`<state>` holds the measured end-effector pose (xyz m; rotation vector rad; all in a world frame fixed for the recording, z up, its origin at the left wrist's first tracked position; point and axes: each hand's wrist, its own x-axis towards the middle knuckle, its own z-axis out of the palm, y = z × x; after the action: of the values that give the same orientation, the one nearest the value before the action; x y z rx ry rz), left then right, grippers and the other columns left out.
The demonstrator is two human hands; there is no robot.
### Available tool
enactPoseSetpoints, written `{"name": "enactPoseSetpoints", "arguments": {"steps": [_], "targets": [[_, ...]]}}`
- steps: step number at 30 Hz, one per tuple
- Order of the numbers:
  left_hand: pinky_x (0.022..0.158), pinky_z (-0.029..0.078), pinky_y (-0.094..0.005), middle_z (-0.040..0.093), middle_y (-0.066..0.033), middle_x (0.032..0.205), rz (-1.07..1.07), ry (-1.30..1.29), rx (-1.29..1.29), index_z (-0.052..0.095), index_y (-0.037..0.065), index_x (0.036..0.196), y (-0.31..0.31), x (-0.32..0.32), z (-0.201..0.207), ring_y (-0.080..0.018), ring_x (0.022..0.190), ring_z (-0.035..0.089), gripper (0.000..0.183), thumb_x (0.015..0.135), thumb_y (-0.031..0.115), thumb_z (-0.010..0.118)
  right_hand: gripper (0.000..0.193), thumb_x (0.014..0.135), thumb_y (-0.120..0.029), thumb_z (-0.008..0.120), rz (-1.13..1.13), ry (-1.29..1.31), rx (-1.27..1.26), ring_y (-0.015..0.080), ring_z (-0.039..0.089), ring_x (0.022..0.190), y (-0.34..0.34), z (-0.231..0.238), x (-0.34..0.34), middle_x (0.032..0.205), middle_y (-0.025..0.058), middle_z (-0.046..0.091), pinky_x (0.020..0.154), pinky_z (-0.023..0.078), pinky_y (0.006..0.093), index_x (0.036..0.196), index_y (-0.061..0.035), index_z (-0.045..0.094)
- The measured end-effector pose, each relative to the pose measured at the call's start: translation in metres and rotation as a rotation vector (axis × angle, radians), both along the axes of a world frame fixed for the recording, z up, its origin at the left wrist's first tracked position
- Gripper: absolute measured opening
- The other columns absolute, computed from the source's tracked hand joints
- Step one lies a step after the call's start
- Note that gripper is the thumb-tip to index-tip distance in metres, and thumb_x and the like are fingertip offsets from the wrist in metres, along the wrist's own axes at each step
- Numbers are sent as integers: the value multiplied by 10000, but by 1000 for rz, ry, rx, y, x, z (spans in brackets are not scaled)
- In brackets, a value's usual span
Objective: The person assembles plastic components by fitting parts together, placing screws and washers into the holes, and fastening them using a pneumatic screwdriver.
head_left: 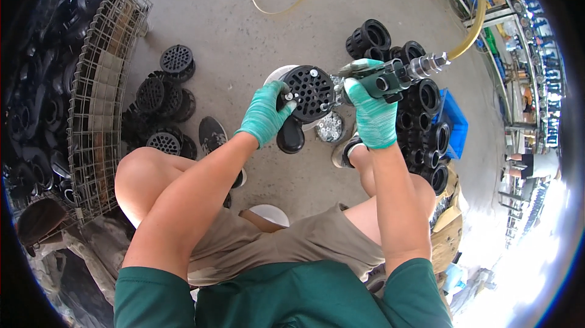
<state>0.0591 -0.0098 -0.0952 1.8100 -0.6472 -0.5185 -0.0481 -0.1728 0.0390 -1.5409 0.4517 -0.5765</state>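
My right hand, in a green knit glove, is wrapped round a dark green air screwdriver. Its tip points left and meets the right edge of a round black perforated cover. My left hand, gloved alike, grips the cover's left edge with fingers closed. Small pale bolts stand on the cover, one of them by my left fingertips. A black rounded part sticks out below the cover. Behind the cover shows the rim of something white and round. A tub of small metal fasteners sits just below, between my feet.
Perforated black round parts are piled on the left floor, beside a wire cage full of black parts. Black rings are stacked at right near a blue crate. A yellow hose runs from the screwdriver. Shelving stands farther right.
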Motion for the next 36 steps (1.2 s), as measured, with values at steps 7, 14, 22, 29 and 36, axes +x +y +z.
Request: {"name": "enactPoseSetpoints", "arguments": {"steps": [7,14,22,29,36], "targets": [[831,519,-339,641,-96,933,-13,-36,34,592,15,1100,2,2,-1,-198,836,589,310,840,2,760,254,841,77,665,160,-10,51,140,665,856,0,-5,1,966,66,701,782,563,305,1055,-53,625],[844,520,-341,643,-94,967,-6,-24,33,591,19,1115,2,0,-3,-202,855,598,329,840,16,770,277,826,103,644,143,-3,53,155,676,885,0,3,4,956,78,710,794,559,305,1059,-47,635],[850,542,-404,685,-154,1031,0,92,-39,605,29,1152,3,3,-10,-302,924,662,427,781,28,817,313,840,77,662,114,-124,111,158,670,936,28,9,31,1034,88,698,842,562,315,1128,-36,618],[943,532,-418,671,-185,1182,-29,71,-114,564,53,1307,2,7,-17,-339,1070,658,585,777,21,808,321,852,77,665,131,-140,83,157,669,958,43,-9,48,1039,84,699,868,560,320,1145,-42,609],[958,528,-427,668,-192,1201,-10,198,-143,560,52,1317,2,11,-31,-361,1082,653,589,781,38,804,279,859,63,665,165,-96,44,147,672,918,50,-4,56,1015,77,697,831,573,312,1113,-44,614]]}}
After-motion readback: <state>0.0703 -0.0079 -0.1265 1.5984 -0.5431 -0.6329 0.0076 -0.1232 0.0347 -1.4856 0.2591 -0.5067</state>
